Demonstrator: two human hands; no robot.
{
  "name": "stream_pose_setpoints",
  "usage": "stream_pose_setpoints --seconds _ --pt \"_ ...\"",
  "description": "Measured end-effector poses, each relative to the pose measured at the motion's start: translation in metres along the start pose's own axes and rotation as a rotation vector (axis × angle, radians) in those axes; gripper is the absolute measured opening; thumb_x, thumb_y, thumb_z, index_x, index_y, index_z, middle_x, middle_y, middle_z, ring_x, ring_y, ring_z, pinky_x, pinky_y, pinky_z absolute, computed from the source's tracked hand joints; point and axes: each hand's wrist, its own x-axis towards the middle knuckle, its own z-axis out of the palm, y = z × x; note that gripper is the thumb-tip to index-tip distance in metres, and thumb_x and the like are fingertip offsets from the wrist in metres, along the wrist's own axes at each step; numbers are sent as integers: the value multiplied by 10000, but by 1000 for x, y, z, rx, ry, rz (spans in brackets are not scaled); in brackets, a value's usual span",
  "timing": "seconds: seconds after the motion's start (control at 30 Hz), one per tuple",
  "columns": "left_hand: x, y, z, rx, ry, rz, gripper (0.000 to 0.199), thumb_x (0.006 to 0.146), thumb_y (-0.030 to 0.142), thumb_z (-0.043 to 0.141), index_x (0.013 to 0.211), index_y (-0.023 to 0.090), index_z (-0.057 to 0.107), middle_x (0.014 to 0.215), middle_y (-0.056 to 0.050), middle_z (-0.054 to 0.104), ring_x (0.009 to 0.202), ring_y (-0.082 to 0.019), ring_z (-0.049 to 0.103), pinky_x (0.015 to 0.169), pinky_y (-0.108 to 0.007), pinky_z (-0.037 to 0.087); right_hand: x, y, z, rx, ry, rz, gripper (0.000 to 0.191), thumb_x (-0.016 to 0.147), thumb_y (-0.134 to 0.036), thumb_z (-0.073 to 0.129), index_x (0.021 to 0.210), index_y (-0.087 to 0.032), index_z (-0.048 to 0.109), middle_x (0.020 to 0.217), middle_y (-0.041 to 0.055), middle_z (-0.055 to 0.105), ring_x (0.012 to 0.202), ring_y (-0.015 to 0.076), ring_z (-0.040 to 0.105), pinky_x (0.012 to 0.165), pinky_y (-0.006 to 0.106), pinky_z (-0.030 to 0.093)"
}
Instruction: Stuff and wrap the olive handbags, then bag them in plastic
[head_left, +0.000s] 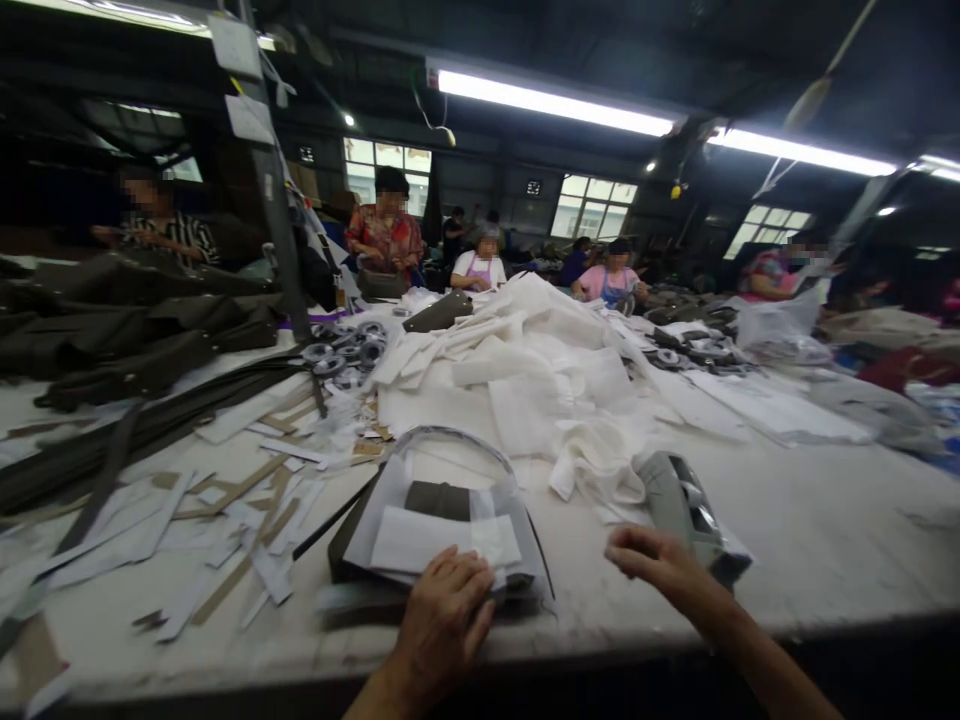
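A dark bag (346,545) lies near the table's front edge, with a wrapped handle arching at its far side. White padding (420,540) covers its front, and a clear strip crosses that padding. My left hand (448,615) rests on the near edge of the padding, fingers extended and nothing gripped. To the right, my right hand (649,560) hovers over the table beside a grey tape dispenser (667,490). Its fingers are curled together, and whatever they may hold is too small to make out.
Behind the bag rises a heap of white foam sheets (547,350). Paper and cardboard strips (262,530) litter the left side, near dark fabric pieces (135,300). Grey rings (345,350) lie by a metal post (277,200). Several people work across the table.
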Motion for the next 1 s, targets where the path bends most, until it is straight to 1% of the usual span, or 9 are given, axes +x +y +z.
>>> stream_pose_setpoints --seconds 0.1,0.2,0.3,0.4,0.5,0.6,0.7,0.87,1.0 --pt "-1 2 1 -34 -8 -33 324 824 146 547 1127 254 587 1085 -15 710 1040 -225 668 997 -465 514 38 -66 34 -95 -431 -155 199 766 -368 657 757 -170 680 707 -20 617 694 137 526 652 228 413" --pt "0 2 0 -60 -26 -39 343 813 132 548 1133 252 578 1083 -16 707 1050 -224 660 1016 -470 498 79 -106 67 -372 -730 -184 166 738 -326 695 814 -180 714 685 -48 628 645 113 543 575 197 391" --pt "0 2 -1 -80 -27 -44 343 806 128 546 1127 248 574 1073 -17 707 1043 -228 656 1017 -472 493 118 -124 102 -858 -885 -284 181 721 -346 736 838 -208 735 708 -53 656 648 120 586 544 200 385" --pt "-2 1 1 -103 -32 -71 343 796 129 544 1119 242 571 1070 -25 702 1028 -227 652 1017 -465 489 143 -130 137 -1129 -919 -363 209 641 -375 809 632 -196 702 588 -37 615 621 163 594 587 256 408" --pt "-4 -3 7 -117 -45 -82 361 770 132 550 1115 238 569 1066 -39 698 1017 -230 648 1016 -458 485 153 -126 158 -1214 -909 -445 364 641 -431 822 470 -204 595 537 -29 585 681 198 617 750 326 432" --pt "-8 -6 15 -113 -43 -76 379 748 138 554 1113 240 567 1054 -46 699 1001 -235 649 1009 -453 488 158 -115 159 -1248 -844 -614 356 671 -458 826 525 -217 607 675 1 665 869 236 628 892 374 392" --pt "-11 -9 22 -104 -1 -70 360 757 152 553 1104 243 570 1042 -47 702 997 -232 651 1012 -436 483 169 -103 143 -1137 -556 -710 310 621 -414 883 733 -214 676 876 53 706 949 254 616 908 373 405" --pt "-17 -17 36 -65 77 -16 329 786 218 586 1112 255 574 1028 -28 715 1009 -224 662 1023 -404 476 168 -90 117 -957 -96 -574 358 803 -324 760 1120 -199 648 1162 116 655 1105 289 583 963 418 428" --pt "-21 -24 50 -17 115 13 277 785 265 636 1059 254 595 958 -11 722 965 -210 677 1009 -375 481 138 -68 140 -775 51 -492 393 1001 -383 412 1326 -205 543 1287 104 622 1169 234 593 965 363 483"
